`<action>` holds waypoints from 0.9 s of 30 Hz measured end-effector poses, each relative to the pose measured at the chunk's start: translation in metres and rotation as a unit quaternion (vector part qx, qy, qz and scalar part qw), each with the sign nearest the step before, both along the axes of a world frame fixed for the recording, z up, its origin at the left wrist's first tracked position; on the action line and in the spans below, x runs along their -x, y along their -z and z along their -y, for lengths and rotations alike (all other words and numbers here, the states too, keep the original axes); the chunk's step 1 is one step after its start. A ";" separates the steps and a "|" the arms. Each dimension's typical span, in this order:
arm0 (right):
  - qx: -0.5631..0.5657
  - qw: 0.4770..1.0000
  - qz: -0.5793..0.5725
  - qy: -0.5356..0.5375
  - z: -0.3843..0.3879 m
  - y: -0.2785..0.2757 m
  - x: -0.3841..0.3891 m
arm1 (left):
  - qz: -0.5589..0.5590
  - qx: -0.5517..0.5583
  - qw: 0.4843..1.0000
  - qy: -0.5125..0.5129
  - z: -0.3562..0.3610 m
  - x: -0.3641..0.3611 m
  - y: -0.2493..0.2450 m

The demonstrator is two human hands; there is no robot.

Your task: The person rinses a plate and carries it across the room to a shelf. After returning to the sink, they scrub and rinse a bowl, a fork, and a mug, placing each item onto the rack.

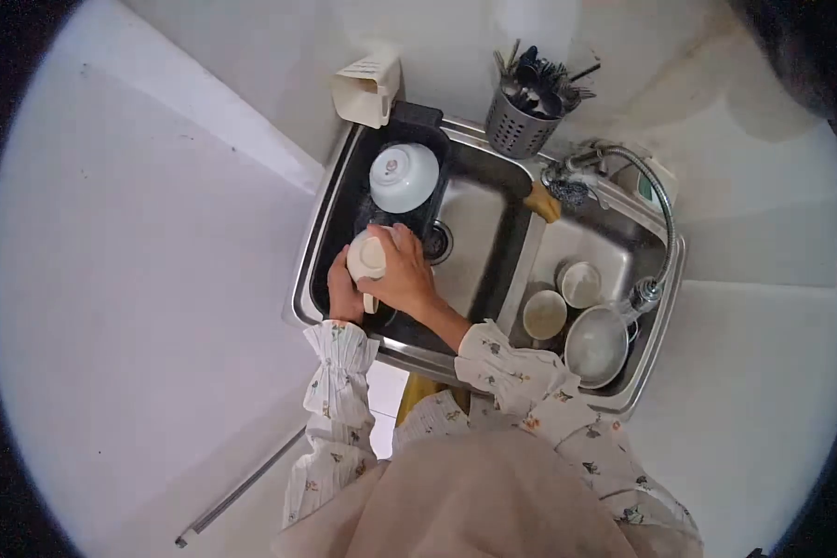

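Note:
A cream mug [369, 258] is turned with its base up, its handle pointing toward my body. My left hand [344, 293] grips the mug from its left side. Across its right side lies my right hand [403, 270], fingers bent over the far edge and thumb near the base. Both hands are over the black tray [367, 216] in the left basin. Just beyond them, a white bowl [404, 178] rests upside down in that tray. The mug's opening faces down and is hidden.
The right basin holds two cups [544, 314] [581, 284] and a larger bowl [597, 347] by the faucet's spray head [645, 294]. A cutlery holder [521, 126] and a cream plastic container [366, 90] stand along the back. A yellow cloth [542, 203] lies on the divider.

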State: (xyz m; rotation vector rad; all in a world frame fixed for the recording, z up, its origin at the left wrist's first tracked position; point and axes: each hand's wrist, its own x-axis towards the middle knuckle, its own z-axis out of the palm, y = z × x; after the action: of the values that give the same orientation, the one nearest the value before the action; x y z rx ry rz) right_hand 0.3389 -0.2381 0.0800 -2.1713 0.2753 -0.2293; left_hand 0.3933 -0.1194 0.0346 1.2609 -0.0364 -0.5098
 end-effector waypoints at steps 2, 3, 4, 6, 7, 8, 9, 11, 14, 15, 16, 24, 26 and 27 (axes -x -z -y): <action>0.007 1.000 -0.015 0.018 -0.001 -0.006 -0.004 | -0.203 0.072 0.975 -0.052 0.008 -0.013 0.014; 0.017 0.998 -0.044 0.037 -0.001 -0.011 -0.003 | -0.207 0.074 0.974 -0.047 0.010 -0.015 0.019; 0.024 0.996 -0.070 0.054 -0.001 -0.015 -0.004 | -0.170 0.055 0.983 -0.043 0.010 -0.016 0.021; 0.052 0.996 -0.048 0.053 -0.005 -0.015 -0.009 | -0.096 0.016 0.995 -0.032 0.009 -0.017 0.025; 0.080 0.995 -0.023 0.047 -0.008 -0.014 -0.012 | 0.095 -0.128 0.987 0.001 0.003 -0.018 0.033; 0.079 0.995 -0.024 0.050 -0.010 -0.014 -0.015 | 0.095 -0.128 0.987 0.004 0.006 -0.017 0.027; 0.088 0.995 -0.022 0.050 -0.011 -0.016 -0.019 | 0.096 -0.111 0.989 -0.015 0.010 -0.015 0.012; 0.076 0.996 -0.021 0.039 -0.008 -0.012 -0.025 | -0.086 0.066 0.993 -0.046 0.004 -0.032 0.041; 0.049 0.997 -0.048 0.038 -0.003 0.010 -0.030 | -0.135 0.116 0.983 -0.039 0.006 -0.033 0.055; 0.050 0.996 -0.052 0.045 -0.002 0.015 -0.031 | -0.162 0.085 0.981 -0.066 0.008 -0.030 0.054; 0.048 0.997 -0.052 0.045 -0.001 0.019 -0.031 | -0.165 0.084 0.981 -0.061 0.009 -0.030 0.052; 0.018 0.997 0.012 0.072 -0.011 0.063 -0.035 | -0.204 0.017 0.978 -0.048 0.007 -0.028 0.058; 0.005 0.997 -0.013 0.074 -0.013 0.066 -0.037 | -0.225 0.021 0.973 -0.042 0.005 -0.029 0.065; -0.006 0.996 -0.026 0.085 -0.016 0.068 -0.039 | -0.202 0.041 0.978 -0.031 0.010 -0.031 0.058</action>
State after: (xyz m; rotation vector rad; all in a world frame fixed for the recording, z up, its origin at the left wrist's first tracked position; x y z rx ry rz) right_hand 0.3776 -0.2223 0.0115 -2.1449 0.4902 -0.2655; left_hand 0.4242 -0.1289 -0.0238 1.0560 0.3195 -0.6945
